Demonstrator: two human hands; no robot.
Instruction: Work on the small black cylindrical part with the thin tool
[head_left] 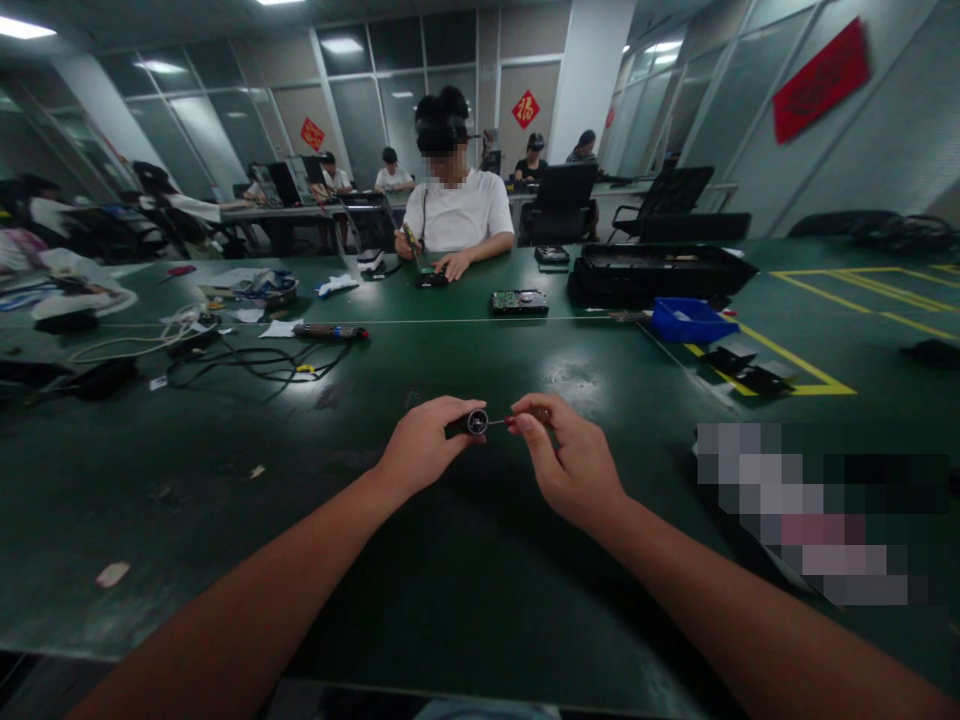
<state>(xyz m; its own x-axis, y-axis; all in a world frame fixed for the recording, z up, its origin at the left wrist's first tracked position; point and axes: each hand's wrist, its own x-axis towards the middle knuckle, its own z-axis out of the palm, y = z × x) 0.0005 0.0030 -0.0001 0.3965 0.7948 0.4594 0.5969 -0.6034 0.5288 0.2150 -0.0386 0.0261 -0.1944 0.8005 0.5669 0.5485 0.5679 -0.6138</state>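
Observation:
My left hand is closed around a dark cylindrical object, its round, pale-ringed end turned towards me. What kind of object it is I cannot make out. Between the fingers and thumb of my right hand is a small screwdriver with a reddish-brown handle. Its thin metal shaft points left, and the tip reaches the side of the round end; whether it sits inside is too small to tell. Both hands are held above the green table, close together.
Beyond my hands lies a hard drive with its circuit board showing. A blue tray and a long black case stand to the right. Black cables and a dark tool lie left. A person works opposite.

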